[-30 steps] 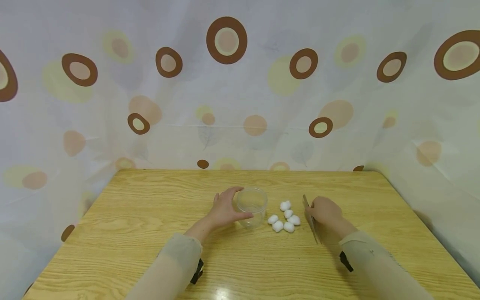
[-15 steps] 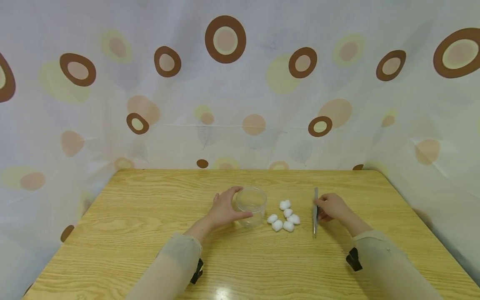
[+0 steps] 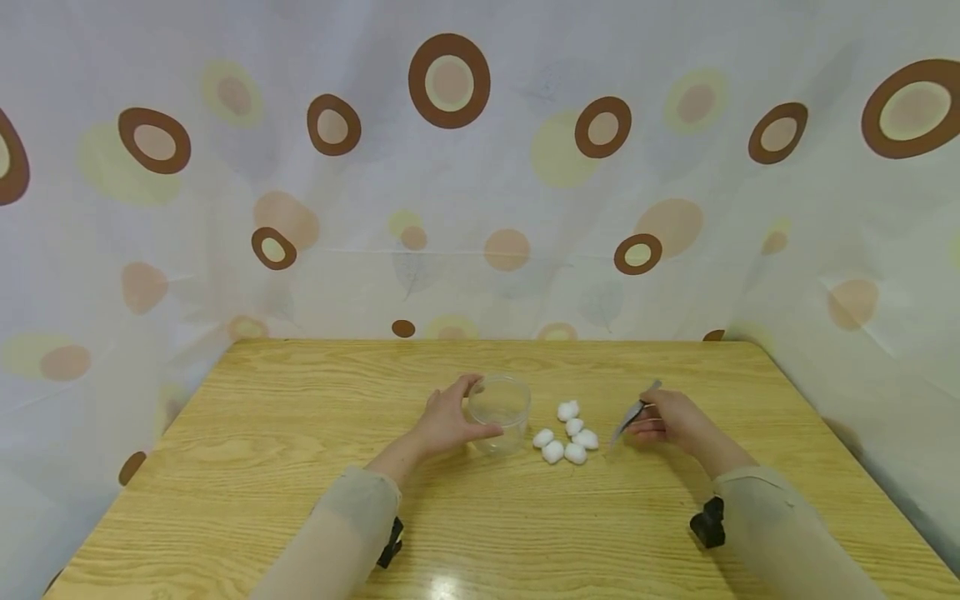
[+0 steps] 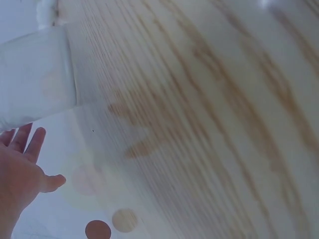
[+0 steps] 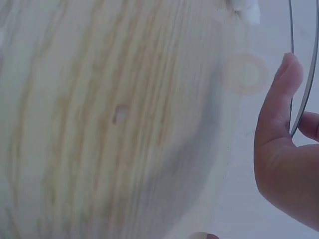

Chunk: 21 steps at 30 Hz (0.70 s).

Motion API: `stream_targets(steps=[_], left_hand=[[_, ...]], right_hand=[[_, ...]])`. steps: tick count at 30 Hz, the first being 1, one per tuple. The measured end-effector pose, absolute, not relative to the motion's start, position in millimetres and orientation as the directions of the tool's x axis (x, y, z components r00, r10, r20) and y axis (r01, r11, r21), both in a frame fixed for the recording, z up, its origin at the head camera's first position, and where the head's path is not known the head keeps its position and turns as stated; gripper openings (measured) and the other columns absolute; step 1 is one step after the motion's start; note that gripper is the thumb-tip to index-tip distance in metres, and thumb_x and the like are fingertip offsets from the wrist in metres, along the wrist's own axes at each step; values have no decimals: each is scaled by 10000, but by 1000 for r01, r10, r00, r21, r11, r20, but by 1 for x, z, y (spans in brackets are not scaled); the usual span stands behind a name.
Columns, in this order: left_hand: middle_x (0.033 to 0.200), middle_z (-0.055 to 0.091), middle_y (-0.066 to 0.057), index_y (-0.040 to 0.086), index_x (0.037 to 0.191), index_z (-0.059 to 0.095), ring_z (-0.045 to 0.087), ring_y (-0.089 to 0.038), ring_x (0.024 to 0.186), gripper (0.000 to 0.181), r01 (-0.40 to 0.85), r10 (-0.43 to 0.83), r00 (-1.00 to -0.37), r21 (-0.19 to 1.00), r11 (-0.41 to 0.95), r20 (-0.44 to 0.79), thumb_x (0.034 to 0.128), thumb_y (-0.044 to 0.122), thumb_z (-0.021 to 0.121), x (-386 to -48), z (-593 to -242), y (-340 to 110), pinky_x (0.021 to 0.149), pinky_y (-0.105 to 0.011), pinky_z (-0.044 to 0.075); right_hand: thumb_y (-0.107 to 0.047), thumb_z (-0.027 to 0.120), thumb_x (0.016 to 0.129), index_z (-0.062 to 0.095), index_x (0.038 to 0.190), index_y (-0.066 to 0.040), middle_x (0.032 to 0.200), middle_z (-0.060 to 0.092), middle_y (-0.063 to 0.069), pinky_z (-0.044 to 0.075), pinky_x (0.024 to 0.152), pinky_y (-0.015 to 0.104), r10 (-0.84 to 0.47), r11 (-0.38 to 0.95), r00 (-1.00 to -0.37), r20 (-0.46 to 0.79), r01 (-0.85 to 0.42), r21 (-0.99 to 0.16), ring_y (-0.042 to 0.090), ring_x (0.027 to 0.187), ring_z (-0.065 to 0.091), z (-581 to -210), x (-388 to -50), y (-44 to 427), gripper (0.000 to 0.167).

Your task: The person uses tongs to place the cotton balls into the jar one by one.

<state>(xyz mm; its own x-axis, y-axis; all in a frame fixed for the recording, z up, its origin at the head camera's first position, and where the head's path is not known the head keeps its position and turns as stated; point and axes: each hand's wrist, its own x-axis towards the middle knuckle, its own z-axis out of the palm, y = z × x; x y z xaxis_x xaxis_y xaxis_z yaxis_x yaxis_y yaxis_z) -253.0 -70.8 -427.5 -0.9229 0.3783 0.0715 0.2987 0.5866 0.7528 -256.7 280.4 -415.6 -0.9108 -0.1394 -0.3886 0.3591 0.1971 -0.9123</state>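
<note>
Mid-table stands a clear round plastic tub [image 3: 513, 421], upright, its mouth facing up. My left hand [image 3: 447, 423] holds it from the left, thumb across the near side and fingers at the far side; the left wrist view shows this hand [image 4: 22, 172] beside the tub [image 4: 37, 82]. Several white cotton balls [image 3: 575, 452] lie in a loose cluster right of the tub. My right hand [image 3: 675, 419] pinches metal tweezers [image 3: 628, 418] between thumb and fingers, tips slanting down toward the cotton balls. In the right wrist view, the tweezers' two arms [image 5: 311, 64] stand apart above the thumb.
The wood-grain table [image 3: 300, 417] carries all of these things. A patterned curtain [image 3: 480, 183] hangs behind it and along both sides. Each wrist bears a black camera mount, such as the right one [image 3: 708, 522].
My right hand has moved slightly right and turned, so the tweezers now slant with their tips down-left toward the cotton balls. My left hand and the tub have stayed put.
</note>
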Motion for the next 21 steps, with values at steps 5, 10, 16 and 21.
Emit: stream_targets(steps=[5, 10, 16, 21], left_hand=[[1385, 487, -99, 87, 1429, 343, 396, -309, 1326, 823, 303, 381, -922, 747, 592, 72, 778, 386, 749, -252, -428, -73, 1129, -604, 10], [1376, 497, -91, 95, 1422, 355, 403, -299, 1320, 804, 310, 386, -919, 748, 587, 79, 783, 390, 743, -253, -430, -74, 1127, -606, 16], [1383, 490, -108, 94, 1423, 352, 404, -300, 1317, 800, 315, 393, -916, 753, 578, 81, 788, 388, 739, -253, -431, -74, 1125, -609, 11], [1380, 490, -104, 94, 1420, 357, 411, -298, 1308, 796, 314, 395, -915, 759, 570, 82, 787, 387, 740, -253, -431, -74, 1125, -606, 12]], right_hand=[[-178, 271, 1019, 524, 919, -87, 737, 643, -21, 556, 663, 227, -227, -31, -897, -378, 395, -918, 98, 670, 676, -415, -255, 288, 287], [-178, 224, 1033, 570, 806, -142, 725, 662, -15, 536, 624, 199, -306, -229, -887, -347, 422, -877, 80, 638, 650, -413, -254, 293, 415], [-195, 272, 1036, 553, 855, -129, 797, 657, 17, 535, 639, 191, -303, -276, -886, -352, 435, -857, 100, 697, 662, -414, -255, 295, 341], [-165, 349, 1024, 631, 830, -117, 835, 657, 35, 546, 716, 195, -298, -226, -878, -373, 445, -867, 114, 753, 664, -416, -256, 294, 345]])
